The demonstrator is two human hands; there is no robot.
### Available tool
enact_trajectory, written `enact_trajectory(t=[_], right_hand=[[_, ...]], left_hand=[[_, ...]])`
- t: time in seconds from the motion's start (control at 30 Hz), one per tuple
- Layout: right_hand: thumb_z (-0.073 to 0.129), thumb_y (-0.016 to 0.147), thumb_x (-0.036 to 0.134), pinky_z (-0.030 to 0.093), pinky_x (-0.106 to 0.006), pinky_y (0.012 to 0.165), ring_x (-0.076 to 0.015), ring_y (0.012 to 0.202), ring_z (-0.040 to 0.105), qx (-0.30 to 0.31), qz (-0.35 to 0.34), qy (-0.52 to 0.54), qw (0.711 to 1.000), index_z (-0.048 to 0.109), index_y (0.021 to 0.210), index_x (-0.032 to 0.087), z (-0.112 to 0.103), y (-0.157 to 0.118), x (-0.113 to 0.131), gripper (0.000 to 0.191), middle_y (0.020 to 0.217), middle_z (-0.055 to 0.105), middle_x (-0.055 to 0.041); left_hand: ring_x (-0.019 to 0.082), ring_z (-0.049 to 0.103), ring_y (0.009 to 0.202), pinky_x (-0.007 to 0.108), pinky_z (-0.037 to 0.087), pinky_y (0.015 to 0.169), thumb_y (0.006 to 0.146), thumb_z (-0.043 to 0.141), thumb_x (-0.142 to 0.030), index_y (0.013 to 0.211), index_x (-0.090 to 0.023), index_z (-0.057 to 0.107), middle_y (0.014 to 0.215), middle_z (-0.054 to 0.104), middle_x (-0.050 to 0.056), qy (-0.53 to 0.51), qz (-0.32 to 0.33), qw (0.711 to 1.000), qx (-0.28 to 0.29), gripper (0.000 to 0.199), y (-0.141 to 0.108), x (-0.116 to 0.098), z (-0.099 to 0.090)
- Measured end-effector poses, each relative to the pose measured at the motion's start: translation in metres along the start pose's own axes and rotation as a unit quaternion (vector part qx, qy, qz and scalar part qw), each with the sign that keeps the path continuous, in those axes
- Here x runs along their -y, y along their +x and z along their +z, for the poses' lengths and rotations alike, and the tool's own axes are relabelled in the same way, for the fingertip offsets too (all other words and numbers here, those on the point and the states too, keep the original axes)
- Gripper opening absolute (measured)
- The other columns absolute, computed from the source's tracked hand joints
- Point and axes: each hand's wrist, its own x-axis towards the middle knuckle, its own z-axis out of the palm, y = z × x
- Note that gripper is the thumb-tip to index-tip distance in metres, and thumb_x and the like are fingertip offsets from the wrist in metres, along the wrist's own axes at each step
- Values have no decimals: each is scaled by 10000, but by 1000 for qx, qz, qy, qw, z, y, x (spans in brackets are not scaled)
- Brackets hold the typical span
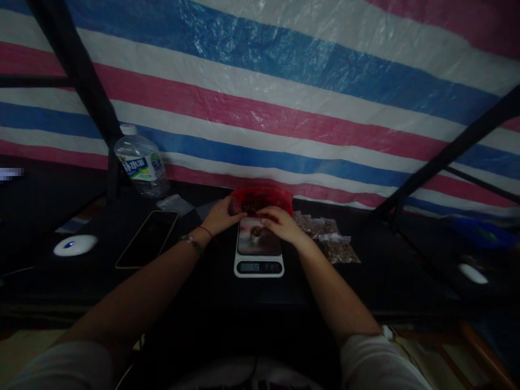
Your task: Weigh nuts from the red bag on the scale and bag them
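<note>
A white digital kitchen scale [259,266] with a metal plate lies in front of me. On its plate stands a small round cup [255,234] with brownish bits in it. Behind the scale is a red plastic bag [284,199], its mouth spread wide over dark, loose pieces. My left hand [221,215] is closed at the bag's left edge, thumb pointing toward the scale. My right hand [282,223] hovers over the plate's far right part, beside the cup, its fingers reaching toward the bag with thumb and fingers apart. I see nothing held in it, though the dim light hides detail.
Several small zip bags of brown pieces [339,249] lie right of the scale. Leftward are a phone [148,239], an unfilled-looking clear bag [175,205], a large plastic bottle [142,162] and a white mouse [75,245]. Dark metal posts [87,81] and striped sheeting [260,119] stand behind.
</note>
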Motion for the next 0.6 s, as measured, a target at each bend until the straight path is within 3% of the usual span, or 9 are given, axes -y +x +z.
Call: enact_trajectory(t=[0.17,0.27,0.4,0.6], right_hand=[[786,715,375,365,-440,1023,-263,1177,519,29,-36,-61,997,595,1254,211,16,-20,-10,595,1228,618,-112],[822,667,376,355,-438,1031,-269,1195,503,48,-37,-66,996,581,1269,215,18,-22,-12,668,1251,601,-116],[820,673,344,385,-400,990,-253,1137,521,47,-43,-70,996,606,1215,183,18,-22,-13,605,1203,610,-116],[746,747,269,420,-350,881,-211,963,567,72,-33,-64,995,677,1013,185,14,-21,-8,287,985,651,-60]], left_hand=[[286,647,1005,390,503,872,699,686,-557,1194,-169,580,1136,671,118,-7,7,1000,26,638,2,3,3],[291,646,980,397,503,861,687,687,-561,1135,-161,615,1099,680,122,25,0,999,40,605,2,6,3],[318,620,1019,425,485,888,696,673,-568,1086,-160,641,1089,671,143,87,4,995,39,566,3,12,5],[315,606,1059,423,469,928,762,597,-582,1117,-156,635,1123,657,151,122,23,991,46,555,3,16,6]])
